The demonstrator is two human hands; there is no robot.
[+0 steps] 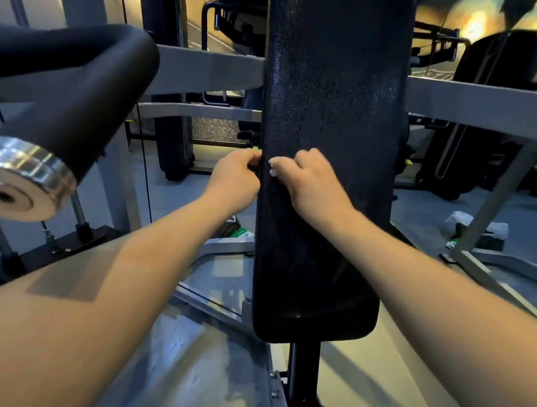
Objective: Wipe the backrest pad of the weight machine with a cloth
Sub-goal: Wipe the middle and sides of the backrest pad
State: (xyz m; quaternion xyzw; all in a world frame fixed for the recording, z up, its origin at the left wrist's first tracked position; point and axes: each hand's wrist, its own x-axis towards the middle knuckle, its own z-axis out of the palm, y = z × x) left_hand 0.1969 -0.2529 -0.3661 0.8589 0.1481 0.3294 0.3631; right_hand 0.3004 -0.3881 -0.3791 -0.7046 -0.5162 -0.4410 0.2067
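The upright black backrest pad (pixel 320 252) stands ahead, its lower end nearest. Midway up, the left hand (pixel 237 176) curls round the pad's left edge. Just beside it, the right hand (pixel 315 181) pinches a small white cloth (pixel 273 167) against the face. This looks like mid-wipe. The next move probably calls for firm strokes up the speckled far part.

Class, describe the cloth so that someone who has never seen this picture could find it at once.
Find the tall black pad in the middle of the picture. Halfway up, near its left edge, the right hand presses on it. The cloth is the small white scrap showing from under that hand, the only white thing on the pad.
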